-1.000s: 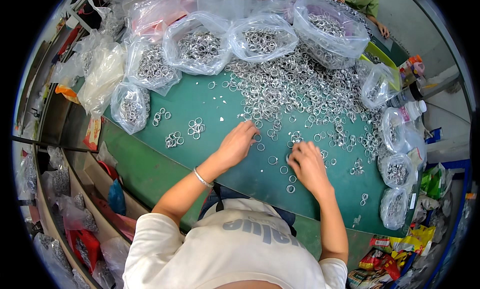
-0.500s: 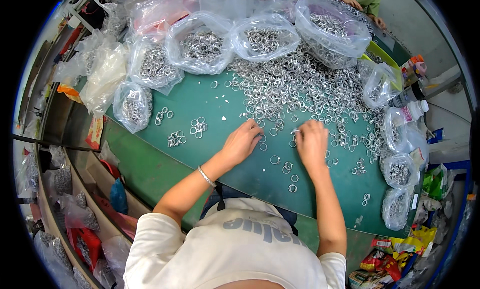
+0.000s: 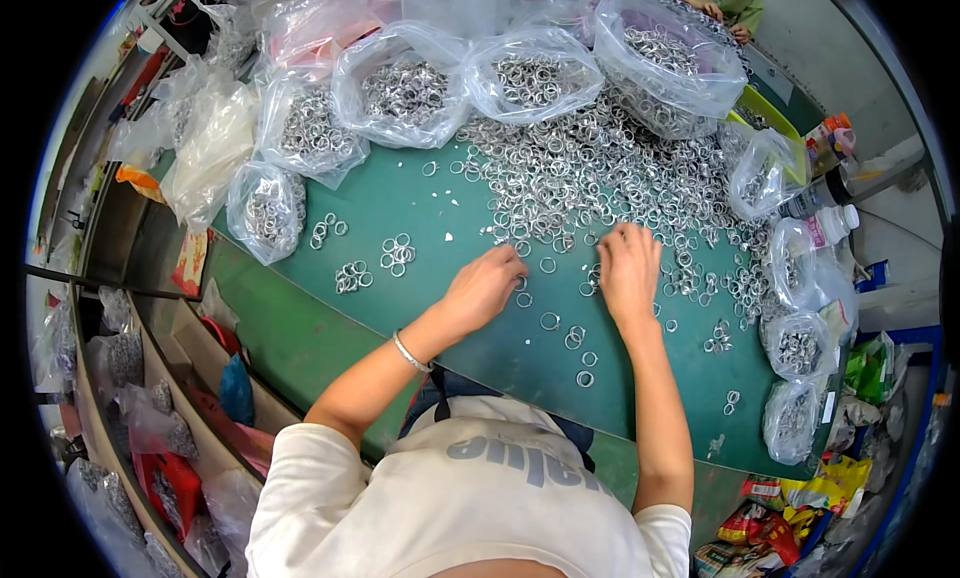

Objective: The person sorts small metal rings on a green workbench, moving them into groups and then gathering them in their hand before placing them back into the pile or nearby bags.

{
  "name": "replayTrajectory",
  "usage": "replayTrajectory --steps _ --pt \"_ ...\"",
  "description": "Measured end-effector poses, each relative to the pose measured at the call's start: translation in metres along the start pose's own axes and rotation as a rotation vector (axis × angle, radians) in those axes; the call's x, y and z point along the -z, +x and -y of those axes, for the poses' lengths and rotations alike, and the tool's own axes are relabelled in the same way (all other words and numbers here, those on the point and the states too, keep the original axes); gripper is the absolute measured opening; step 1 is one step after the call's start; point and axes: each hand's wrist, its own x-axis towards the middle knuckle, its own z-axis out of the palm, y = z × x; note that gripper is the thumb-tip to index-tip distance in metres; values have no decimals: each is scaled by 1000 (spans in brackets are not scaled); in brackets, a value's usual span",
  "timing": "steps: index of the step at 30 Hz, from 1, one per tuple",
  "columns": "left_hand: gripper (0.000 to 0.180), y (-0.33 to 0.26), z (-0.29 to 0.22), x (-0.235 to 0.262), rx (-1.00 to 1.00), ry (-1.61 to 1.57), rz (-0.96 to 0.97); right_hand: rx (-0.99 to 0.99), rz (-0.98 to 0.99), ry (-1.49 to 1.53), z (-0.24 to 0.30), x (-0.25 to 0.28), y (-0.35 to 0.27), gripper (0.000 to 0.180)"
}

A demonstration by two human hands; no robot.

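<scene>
A wide heap of silver-coloured metal rings (image 3: 590, 168) spreads over the green table (image 3: 400, 178). My left hand (image 3: 485, 290) rests left of the loose rings in front of the heap, its fingers curled together. Close by its fingertips lies a ring (image 3: 523, 299); whatever sits between the fingers is hidden. At the near edge of the heap is my right hand (image 3: 630, 273), fingers bent down among the rings and drawn close. What they pinch, if anything, cannot be seen. Several single rings (image 3: 550, 321) lie scattered between my hands and toward me.
Clear plastic bags of rings (image 3: 405, 93) line the far side, with more bags (image 3: 800, 343) along the right edge. Small ring clusters (image 3: 397, 255) lie at left. A white-capped bottle (image 3: 830, 223) stands at right. Another person's hand (image 3: 740, 33) shows at the far right.
My right hand has moved slightly away from me, up to the heap's edge. A ring formerly near its thumb is no longer seen there. My left hand has shifted barely.
</scene>
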Motion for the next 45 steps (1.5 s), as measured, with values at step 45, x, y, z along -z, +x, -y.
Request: replayTrajectory --steps 45 --pt "34 -27 -51 -30 -213 -127 131 -9 377 389 29 59 -88 37"
